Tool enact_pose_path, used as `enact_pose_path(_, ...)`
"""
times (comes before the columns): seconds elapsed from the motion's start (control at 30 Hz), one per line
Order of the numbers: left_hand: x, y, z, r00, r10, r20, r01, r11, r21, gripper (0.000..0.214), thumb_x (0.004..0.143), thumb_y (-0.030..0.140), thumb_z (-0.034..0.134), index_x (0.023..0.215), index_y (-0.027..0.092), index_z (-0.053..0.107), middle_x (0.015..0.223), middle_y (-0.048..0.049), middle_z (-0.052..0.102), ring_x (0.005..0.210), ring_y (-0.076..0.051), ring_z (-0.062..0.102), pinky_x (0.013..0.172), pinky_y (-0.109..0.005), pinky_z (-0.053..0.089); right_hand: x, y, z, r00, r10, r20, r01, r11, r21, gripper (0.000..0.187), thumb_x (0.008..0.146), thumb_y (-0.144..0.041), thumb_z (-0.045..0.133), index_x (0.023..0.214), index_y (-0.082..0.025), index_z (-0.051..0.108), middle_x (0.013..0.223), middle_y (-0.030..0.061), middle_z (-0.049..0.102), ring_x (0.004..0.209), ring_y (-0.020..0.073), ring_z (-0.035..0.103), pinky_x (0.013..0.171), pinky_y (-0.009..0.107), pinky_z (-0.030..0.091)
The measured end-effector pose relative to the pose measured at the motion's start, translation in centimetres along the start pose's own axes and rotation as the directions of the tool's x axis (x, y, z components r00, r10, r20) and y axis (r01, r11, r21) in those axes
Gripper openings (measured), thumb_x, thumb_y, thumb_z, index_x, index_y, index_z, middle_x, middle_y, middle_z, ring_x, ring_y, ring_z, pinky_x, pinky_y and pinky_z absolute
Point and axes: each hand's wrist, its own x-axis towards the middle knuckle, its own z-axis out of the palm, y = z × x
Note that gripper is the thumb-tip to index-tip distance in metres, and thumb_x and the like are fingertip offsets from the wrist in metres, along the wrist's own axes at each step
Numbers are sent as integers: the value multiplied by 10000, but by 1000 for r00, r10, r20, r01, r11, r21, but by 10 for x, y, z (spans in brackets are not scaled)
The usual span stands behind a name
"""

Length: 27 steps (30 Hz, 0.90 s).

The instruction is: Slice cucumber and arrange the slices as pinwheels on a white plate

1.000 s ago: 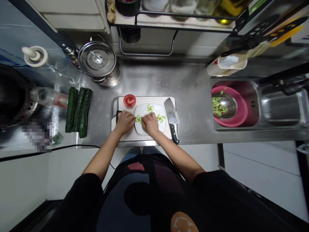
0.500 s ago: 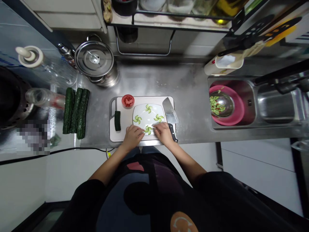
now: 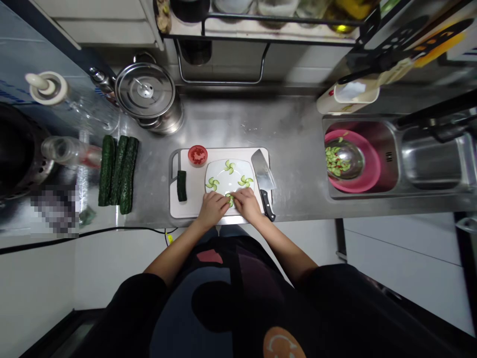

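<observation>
A white plate [image 3: 222, 175] lies on a white cutting board [image 3: 192, 191] and carries pinwheel-shaped groups of cucumber slices [image 3: 230, 166]. My left hand [image 3: 211, 208] and my right hand [image 3: 247, 204] meet at the plate's near edge, fingertips pinched on the nearest group of cucumber slices [image 3: 231, 200]. A short cucumber piece [image 3: 181, 186] and a halved tomato [image 3: 197, 155] rest on the board's left side. A cleaver [image 3: 263, 179] lies along the board's right edge, just right of my right hand.
Three whole cucumbers [image 3: 118, 174] lie left of the board on the steel counter [image 3: 294, 164]. A lidded steel pot [image 3: 146, 97] stands behind them. The sink [image 3: 428, 164] at right holds a pink basin [image 3: 368, 171] with a steel bowl of vegetable scraps.
A second ago both hands worked at the plate's left-hand slice group; they have moved down to the near edge and closed in together on the nearest group.
</observation>
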Motion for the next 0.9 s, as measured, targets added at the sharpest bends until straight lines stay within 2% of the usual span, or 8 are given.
enact_pose_path(0.17, -1, -3, 0, 999, 26, 32, -27, 999, 17, 132, 900, 279, 574, 895, 224, 694, 830, -22, 675, 860, -174, 529, 770, -345, 337, 4, -2, -2, 999, 26, 36, -25, 999, -21, 281, 893, -186, 496, 1049, -218, 728, 891, 84, 625, 909, 238, 453, 865, 354, 412)
enact_pose_path(0.4, -1, -5, -2, 997, 29, 69, -30, 999, 10, 167, 917, 286, 548, 933, 234, 706, 848, -36, 673, 876, -177, 528, 765, -353, 336, 7, -5, -5, 995, 59, 79, -55, 997, -48, 259, 893, -182, 512, 1025, -229, 730, 904, 78, 631, 927, 238, 444, 870, 349, 398)
enact_pose_path(0.73, -1, -3, -7, 993, 2, 119, 1, 1000, -21, 171, 907, 284, 555, 958, 250, 715, 879, -51, 664, 905, -184, 533, 782, -366, 353, 7, -5, -6, 996, 46, 80, -42, 998, -49, 244, 890, -182, 510, 1001, -222, 724, 902, 93, 627, 929, 242, 455, 855, 369, 414)
enact_pose_path(0.9, 0, -5, -13, 997, -21, 79, 25, 999, -45, 176, 911, 279, 547, 933, 256, 720, 880, -38, 671, 903, -173, 534, 799, -349, 345, 7, -5, -11, 997, 49, 56, -47, 998, -37, 242, 872, -179, 522, 1001, -209, 724, 889, 91, 634, 932, 244, 469, 855, 368, 424)
